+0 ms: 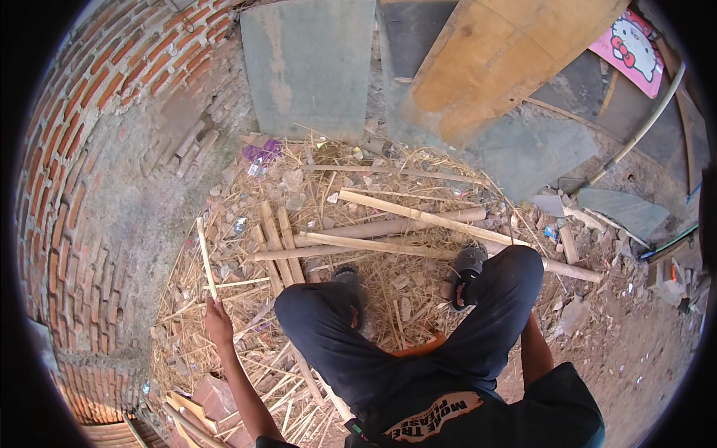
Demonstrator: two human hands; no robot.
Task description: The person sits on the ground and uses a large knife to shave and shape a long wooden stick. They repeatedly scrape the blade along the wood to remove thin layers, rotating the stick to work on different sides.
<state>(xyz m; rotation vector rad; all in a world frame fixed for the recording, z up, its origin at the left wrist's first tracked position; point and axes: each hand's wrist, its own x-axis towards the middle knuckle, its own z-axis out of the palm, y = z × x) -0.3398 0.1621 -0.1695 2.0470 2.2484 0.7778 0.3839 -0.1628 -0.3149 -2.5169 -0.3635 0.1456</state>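
Note:
My left hand (pixel 218 322) reaches out to the left, its fingers closed on the lower end of a pale split bamboo strip (pixel 206 257). The strip stands out past the hand toward the brick wall. Of my right arm only the forearm (pixel 534 349) shows, behind my right knee; the hand itself is hidden under that leg. Between and beyond my feet lie several bamboo poles and split lengths, among them a thick round pole (pixel 396 227), a split length (pixel 385 245) and a long pale one (pixel 426 216).
A brick wall (pixel 67 194) rises on the left. Weathered boards (pixel 310 71) and a tan panel (pixel 508 63) lean at the back. Straw, wood shavings and litter cover the ground, with a purple wrapper (pixel 263 151) near the wall. Thin strips (pixel 287 392) are heaped by my left side.

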